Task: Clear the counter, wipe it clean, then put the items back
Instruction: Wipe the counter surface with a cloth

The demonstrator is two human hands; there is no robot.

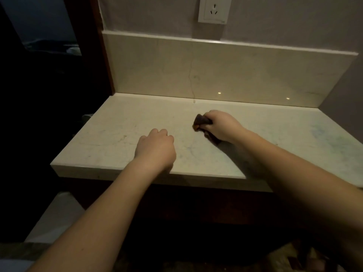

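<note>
Nearest, two bare forearms reach in over the front edge of the pale cream marble-patterned stone bench [110, 138]. The left hand [156, 147] rests knuckles-up on the near middle of the slab, its fingers curled under and holding nothing that shows. A little farther and to the right, the right hand [220, 126] grips a small dark brown crumpled cloth [202, 122] and presses it onto the surface, the cloth poking out past the fingers to the left. No items stand on the bench, so clearing looks done and wiping is likely the step in hand. A faint bluish-green smear [324, 134] lies well apart at the right; the next move probably calls for sweeping the cloth over there and along the far edge. Beyond rise the cream stone backsplash [216, 71] and a white wall socket [214, 9].
</note>
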